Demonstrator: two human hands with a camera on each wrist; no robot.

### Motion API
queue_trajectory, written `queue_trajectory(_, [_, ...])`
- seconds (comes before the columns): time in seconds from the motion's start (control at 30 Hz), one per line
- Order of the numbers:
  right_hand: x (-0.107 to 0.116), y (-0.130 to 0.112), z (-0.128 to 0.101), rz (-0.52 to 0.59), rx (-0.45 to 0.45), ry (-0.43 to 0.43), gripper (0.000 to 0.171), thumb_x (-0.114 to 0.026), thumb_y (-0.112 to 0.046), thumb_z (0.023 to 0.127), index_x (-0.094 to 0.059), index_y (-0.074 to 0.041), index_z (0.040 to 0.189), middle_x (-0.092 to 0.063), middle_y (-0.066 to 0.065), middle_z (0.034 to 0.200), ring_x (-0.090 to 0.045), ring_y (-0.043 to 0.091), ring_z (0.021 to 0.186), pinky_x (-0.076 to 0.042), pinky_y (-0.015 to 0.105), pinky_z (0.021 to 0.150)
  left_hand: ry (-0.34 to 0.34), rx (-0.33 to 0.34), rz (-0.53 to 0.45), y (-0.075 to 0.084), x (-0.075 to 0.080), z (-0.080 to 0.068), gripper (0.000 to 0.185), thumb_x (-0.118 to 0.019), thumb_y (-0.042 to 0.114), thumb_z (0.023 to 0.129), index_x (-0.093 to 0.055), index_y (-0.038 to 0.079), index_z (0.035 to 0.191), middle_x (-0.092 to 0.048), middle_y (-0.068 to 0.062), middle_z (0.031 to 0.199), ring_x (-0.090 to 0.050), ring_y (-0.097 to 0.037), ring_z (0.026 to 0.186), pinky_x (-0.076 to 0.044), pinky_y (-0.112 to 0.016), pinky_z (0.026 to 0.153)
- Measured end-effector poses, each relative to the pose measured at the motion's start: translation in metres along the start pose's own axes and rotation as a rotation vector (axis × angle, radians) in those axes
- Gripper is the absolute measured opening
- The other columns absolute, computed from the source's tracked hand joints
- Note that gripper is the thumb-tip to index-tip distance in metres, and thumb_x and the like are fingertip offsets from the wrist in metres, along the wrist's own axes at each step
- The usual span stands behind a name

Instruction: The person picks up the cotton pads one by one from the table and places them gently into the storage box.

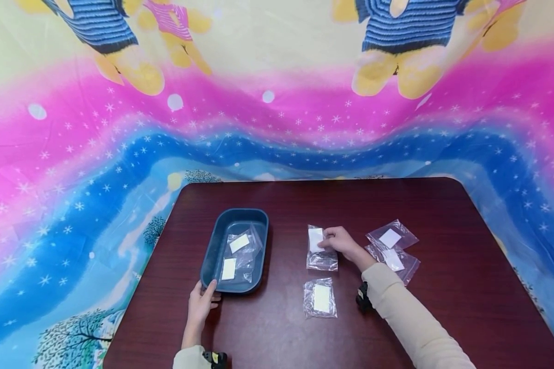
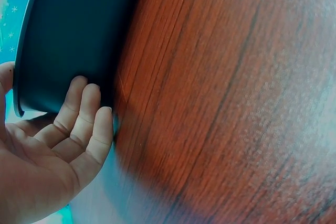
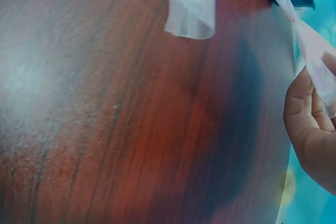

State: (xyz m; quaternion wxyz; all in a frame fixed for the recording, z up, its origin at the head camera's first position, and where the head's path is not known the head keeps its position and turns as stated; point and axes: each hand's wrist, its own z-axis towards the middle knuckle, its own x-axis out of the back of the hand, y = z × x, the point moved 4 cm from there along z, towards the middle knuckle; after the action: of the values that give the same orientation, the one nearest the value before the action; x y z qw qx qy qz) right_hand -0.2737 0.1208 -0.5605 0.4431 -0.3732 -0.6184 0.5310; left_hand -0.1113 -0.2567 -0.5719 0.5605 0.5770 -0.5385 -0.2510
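Observation:
At the near-left corner of a dark blue tray [image 1: 246, 216], my left hand [image 1: 200, 305] grips the edge. The left wrist view shows the thumb at the rim and several fingers against the outer wall. My right hand [image 1: 341, 243] pinches a clear plastic bag with a white card inside [image 1: 315, 240]. In the right wrist view this bag [image 3: 315, 59] is lifted off the table, thumb and fingers at its edge. Inside the tray lie clear bags with white cards [image 1: 239, 243], partly overlapping.
Another bagged white card [image 1: 322, 299] lies on the dark red-brown table [image 1: 277, 338], nearer me. Two overlapping bags with white cards [image 1: 390, 238] lie right of my right hand. A colourful printed cloth [image 1: 277, 123] hangs behind the table and along its sides.

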Motion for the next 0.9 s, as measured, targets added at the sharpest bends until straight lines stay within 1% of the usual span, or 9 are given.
queue_trajectory(0.07, [0.001,-0.004,0.000,0.009,-0.023,0.012,0.022,-0.073,0.001,0.065,-0.052,-0.003,0.065,-0.042,-0.004,0.055,-0.044,0.009,0.049,-0.040,0.023,0.047,0.000,-0.002,0.004,0.000,0.000,0.000,0.048,-0.052,0.025,0.093,-0.041,-0.007,0.128,-0.061,-0.017,0.079,-0.062,-0.026,0.069,-0.051,-0.035,0.058])
queue_trajectory(0.1, [0.000,-0.007,-0.001,0.008,-0.079,0.030,0.022,-0.072,0.004,0.065,-0.050,-0.001,0.065,-0.042,-0.003,0.056,-0.045,0.009,0.050,-0.041,0.024,0.049,0.000,-0.002,0.005,0.000,0.000,0.000,0.048,-0.052,0.025,0.093,-0.041,-0.007,0.128,-0.061,-0.017,0.080,-0.062,-0.026,0.069,-0.051,-0.036,0.058])
queue_trajectory(0.13, [0.000,-0.009,-0.001,0.023,-0.098,0.039,0.023,-0.070,0.006,0.066,-0.049,-0.002,0.064,-0.041,-0.003,0.055,-0.044,0.009,0.049,-0.041,0.023,0.048,0.000,-0.003,0.006,0.000,0.000,0.000,0.048,-0.052,0.025,0.093,-0.041,-0.007,0.128,-0.061,-0.017,0.079,-0.062,-0.026,0.069,-0.051,-0.036,0.058])
queue_trajectory(0.2, [0.001,-0.013,0.000,0.052,-0.130,0.044,0.024,-0.067,0.009,0.067,-0.047,-0.003,0.063,-0.041,-0.004,0.055,-0.042,0.007,0.049,-0.039,0.021,0.047,0.001,-0.004,0.010,0.000,0.000,0.000,0.048,-0.052,0.025,0.093,-0.041,-0.006,0.128,-0.060,-0.017,0.080,-0.062,-0.026,0.069,-0.051,-0.036,0.058])
queue_trajectory(0.3, [0.001,-0.018,0.000,0.093,-0.151,0.046,0.029,-0.066,0.013,0.069,-0.045,-0.007,0.061,-0.039,-0.005,0.055,-0.039,0.006,0.048,-0.034,0.020,0.045,0.003,-0.003,0.014,0.001,0.000,0.000,0.048,-0.052,0.026,0.093,-0.041,-0.006,0.128,-0.061,-0.018,0.080,-0.062,-0.026,0.069,-0.051,-0.036,0.058])
queue_trajectory(0.5, [-0.001,-0.028,0.001,0.077,-0.109,0.024,0.030,-0.064,0.014,0.067,-0.046,-0.008,0.060,-0.038,-0.004,0.054,-0.037,0.006,0.048,-0.033,0.020,0.046,0.005,-0.002,0.016,0.000,0.000,0.000,0.049,-0.052,0.026,0.093,-0.042,-0.006,0.128,-0.061,-0.018,0.081,-0.062,-0.026,0.069,-0.052,-0.037,0.059])
queue_trajectory(0.67, [-0.011,-0.035,0.006,0.094,-0.080,0.007,0.031,-0.066,0.012,0.068,-0.043,-0.008,0.060,-0.036,-0.004,0.056,-0.036,0.007,0.051,-0.036,0.021,0.050,0.009,-0.001,0.013,0.000,0.001,0.000,0.047,-0.052,0.026,0.093,-0.043,-0.006,0.126,-0.061,-0.017,0.079,-0.062,-0.025,0.068,-0.052,-0.037,0.059])
queue_trajectory(0.8, [-0.020,-0.043,0.010,0.103,-0.070,0.023,0.030,-0.067,0.012,0.068,-0.044,-0.006,0.061,-0.035,-0.003,0.055,-0.034,0.009,0.051,-0.036,0.022,0.051,0.007,-0.005,0.007,0.000,0.001,0.000,0.047,-0.052,0.025,0.093,-0.042,-0.007,0.126,-0.061,-0.017,0.079,-0.062,-0.026,0.068,-0.051,-0.036,0.058])
queue_trajectory(0.9, [-0.027,-0.048,0.014,0.102,-0.073,0.041,0.028,-0.067,0.012,0.067,-0.046,-0.006,0.061,-0.037,-0.003,0.055,-0.036,0.009,0.052,-0.036,0.022,0.050,0.008,-0.006,0.004,0.000,0.000,0.000,0.046,-0.051,0.024,0.093,-0.042,-0.007,0.127,-0.062,-0.017,0.078,-0.062,-0.026,0.068,-0.051,-0.035,0.057])
